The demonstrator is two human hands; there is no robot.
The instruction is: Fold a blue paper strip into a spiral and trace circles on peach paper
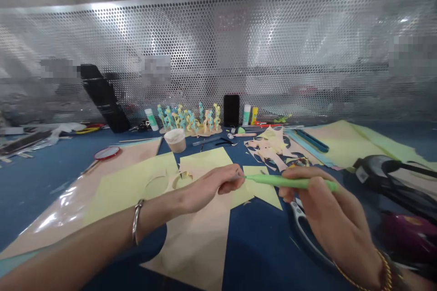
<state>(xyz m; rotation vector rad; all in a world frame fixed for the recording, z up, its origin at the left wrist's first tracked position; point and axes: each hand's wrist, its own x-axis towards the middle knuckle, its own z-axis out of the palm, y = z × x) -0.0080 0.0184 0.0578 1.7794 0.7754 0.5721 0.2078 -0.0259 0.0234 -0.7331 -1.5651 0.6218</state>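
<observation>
My right hand is closed around a light green pen, held level with its narrow end pointing left. That end meets the curled fingertips of my left hand. The left fingers are pressed together, and whatever they may hold is hidden. Beneath my left hand lie a pink paper sheet with a curved cut-out and a yellow paper sheet. A smaller yellow paper piece rests under the pen. Partly covered by my right hand are scissors.
Behind the papers stand a paper cup, small blue and yellow paper twists, a phone and a glue stick. Paper scraps lie right of centre. A black-handled tool is at right. A perforated metal panel closes the back.
</observation>
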